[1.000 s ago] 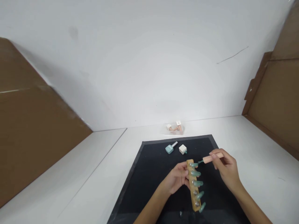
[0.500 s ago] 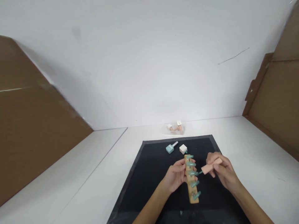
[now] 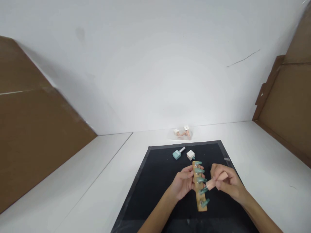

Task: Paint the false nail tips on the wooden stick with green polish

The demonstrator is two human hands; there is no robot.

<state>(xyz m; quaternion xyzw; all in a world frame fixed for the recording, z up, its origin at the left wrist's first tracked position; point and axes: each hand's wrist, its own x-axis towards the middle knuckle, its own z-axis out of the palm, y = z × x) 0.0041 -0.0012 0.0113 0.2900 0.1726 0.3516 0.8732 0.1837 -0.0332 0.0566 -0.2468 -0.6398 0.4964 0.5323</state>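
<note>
In the lower middle of the frame, the left hand [image 3: 182, 186] is gripping the strip [image 3: 198, 198] by its left edge, fingers wrapping behind it. This hold is probably steadying the wood while leaving the five green nails [image 3: 201, 180], all pointing right, uncovered. At lower right, the right hand [image 3: 229, 184] is pinching the peach brush [image 3: 210, 184] between thumb and fingers. It is slanting down-left to the fourth nail from the top, where its tip is blending with the green, so contact is hard to tell; the slant is seemingly sparing the other nails. Above the strip, the white bottle [image 3: 190, 155] and teal bottle [image 3: 176, 155] are resting on the mat [image 3: 155, 174], apparently sitting near yet clear of both hands. The bag [image 3: 181, 133] is lying beyond the mat's upper edge.
</note>
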